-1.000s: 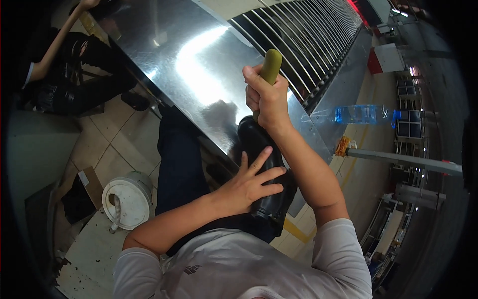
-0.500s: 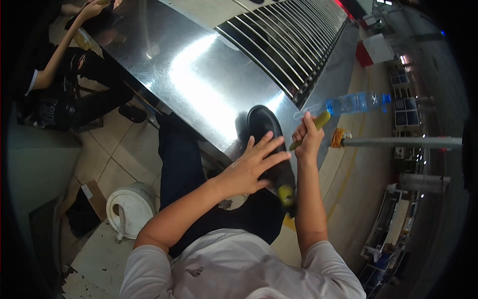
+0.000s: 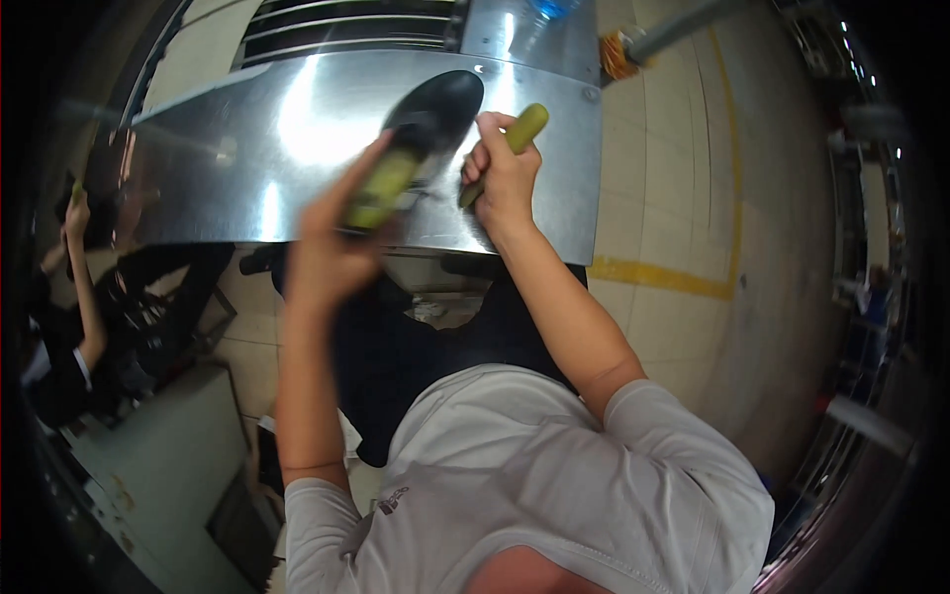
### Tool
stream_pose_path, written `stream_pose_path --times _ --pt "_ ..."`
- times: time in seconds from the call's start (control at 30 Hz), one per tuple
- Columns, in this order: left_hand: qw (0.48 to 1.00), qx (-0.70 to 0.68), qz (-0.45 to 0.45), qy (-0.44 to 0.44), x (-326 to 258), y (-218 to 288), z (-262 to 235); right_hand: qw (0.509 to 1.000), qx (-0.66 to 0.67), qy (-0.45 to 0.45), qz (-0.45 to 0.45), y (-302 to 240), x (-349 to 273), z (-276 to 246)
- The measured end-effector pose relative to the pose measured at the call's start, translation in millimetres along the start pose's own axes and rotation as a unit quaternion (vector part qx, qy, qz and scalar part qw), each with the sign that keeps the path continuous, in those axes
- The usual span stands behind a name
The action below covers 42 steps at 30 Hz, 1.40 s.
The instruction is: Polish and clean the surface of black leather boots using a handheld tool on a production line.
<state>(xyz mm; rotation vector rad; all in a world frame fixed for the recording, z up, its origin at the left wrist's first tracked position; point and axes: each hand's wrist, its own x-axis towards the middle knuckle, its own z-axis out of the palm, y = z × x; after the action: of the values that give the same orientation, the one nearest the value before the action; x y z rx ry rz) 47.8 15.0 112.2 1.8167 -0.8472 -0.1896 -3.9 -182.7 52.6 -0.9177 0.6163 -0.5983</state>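
Note:
A black shoe (image 3: 442, 111) with a yellow-green lining is held over the steel table (image 3: 549, 198), its toe pointing away and to the right. My left hand (image 3: 341, 233), smeared by motion, grips it by the heel end from the left side. Close to the shoe's right side, my right hand (image 3: 510, 183) is closed round an olive-green, rod-like piece (image 3: 527, 127) whose rounded end sticks up past the thumb. I cannot make out what kind of thing this piece is. The shoe's heel is partly hidden by my left fingers.
Metal bars (image 3: 346, 28) run along the table's far side. At the top right are a blue-tinted plastic bottle (image 3: 550, 8) and a grey pole (image 3: 683, 28) with orange wrapping (image 3: 619, 51). Another person (image 3: 74, 327) sits at the far left.
My left hand has gone from lying spread over the shoe to gripping its heel end. The shoe now tilts to the right and lies farther over the table. The view has turned.

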Motion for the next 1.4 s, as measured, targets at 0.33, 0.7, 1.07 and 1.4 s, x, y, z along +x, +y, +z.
stream_pose_path --times 0.33,0.7,1.07,1.4 --pt "0.985 0.084 -0.016 -0.150 39 16 -128 0.996 0.083 -0.016 0.001 -49 27 -57" --pt "0.816 0.545 0.083 -0.174 86 16 83 0.976 0.201 0.076 0.037 -21 74 -22" --pt "0.819 0.510 0.207 -0.162 50 -4 81 0.988 0.131 0.051 0.066 -27 42 -26" --pt "0.812 0.520 0.259 -0.058 67 -17 92 0.991 0.086 -0.053 0.088 -27 84 -4"
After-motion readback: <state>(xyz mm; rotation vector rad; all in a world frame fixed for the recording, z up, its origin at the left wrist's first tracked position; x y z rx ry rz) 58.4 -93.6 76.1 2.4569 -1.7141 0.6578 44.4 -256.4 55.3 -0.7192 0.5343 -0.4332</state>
